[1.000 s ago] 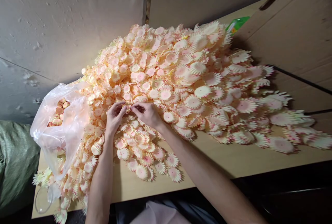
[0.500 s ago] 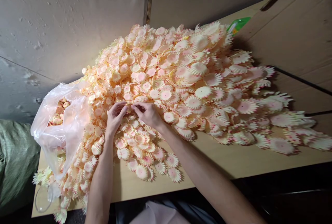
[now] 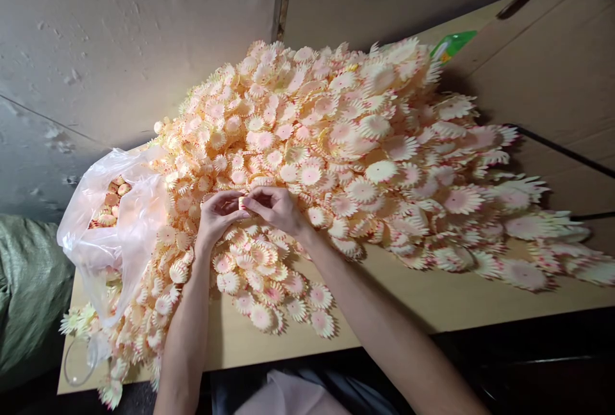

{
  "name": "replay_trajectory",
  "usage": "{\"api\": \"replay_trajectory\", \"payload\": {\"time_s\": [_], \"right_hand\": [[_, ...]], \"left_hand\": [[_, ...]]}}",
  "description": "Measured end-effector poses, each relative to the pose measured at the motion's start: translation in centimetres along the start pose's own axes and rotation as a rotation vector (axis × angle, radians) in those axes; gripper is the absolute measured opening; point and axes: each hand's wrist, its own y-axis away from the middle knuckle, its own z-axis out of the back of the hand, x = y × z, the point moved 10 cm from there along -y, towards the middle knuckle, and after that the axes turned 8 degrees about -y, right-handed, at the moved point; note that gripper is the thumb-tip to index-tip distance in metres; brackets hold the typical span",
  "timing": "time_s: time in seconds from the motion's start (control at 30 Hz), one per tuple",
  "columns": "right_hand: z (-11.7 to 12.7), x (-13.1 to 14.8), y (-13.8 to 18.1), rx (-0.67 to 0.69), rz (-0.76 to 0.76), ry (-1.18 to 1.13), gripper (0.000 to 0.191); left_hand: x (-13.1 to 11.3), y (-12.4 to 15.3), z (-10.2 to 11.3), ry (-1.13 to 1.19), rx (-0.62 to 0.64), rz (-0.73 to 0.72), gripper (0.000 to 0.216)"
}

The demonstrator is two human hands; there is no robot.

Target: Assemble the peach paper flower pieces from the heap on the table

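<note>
My left hand [image 3: 216, 215] and my right hand [image 3: 278, 211] meet over the front of a large heap of flower-shaped petal discs [image 3: 310, 175], cream with pink centres and tips. Between their fingertips is a small, pale petal piece [image 3: 241, 203] with a reddish edge, looking folded or rolled. Both hands pinch it from opposite sides, thumbs towards me. Its far side is hidden by the fingers. A looser group of the same discs [image 3: 262, 317] lies just below my wrists on the table.
A translucent plastic bag [image 3: 137, 210] with small rolled pieces [image 3: 116, 194] inside stands at left. Near the table's [image 3: 394, 300] left corner lies a clear ring-shaped object [image 3: 79, 364]. A green packet [image 3: 454, 45] sits at the back right, beside cardboard [image 3: 542, 50]. A green sack [image 3: 31, 300] stands beyond the left edge.
My fingertips have come together, and the small petal piece now shows between them. The view has shifted slightly; the heap and the bag look unchanged.
</note>
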Motion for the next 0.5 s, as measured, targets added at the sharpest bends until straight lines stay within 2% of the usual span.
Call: {"api": "replay_trajectory", "payload": {"time_s": [0.2,0.33,0.5], "right_hand": [[-0.84,-0.81,-0.01,0.113,-0.075,-0.141,0.029],[-0.82,-1.04,0.04,0.112,-0.105,-0.158,0.031],[-0.81,-0.89,0.23,0.092,-0.092,-0.147,0.034]], "left_hand": [[0.27,0.14,-0.25,0.016,0.052,0.039,0.044],[0.21,0.25,-0.19,-0.024,0.063,0.047,0.043],[-0.47,0.15,-0.07,-0.128,0.026,-0.003,0.032]]}}
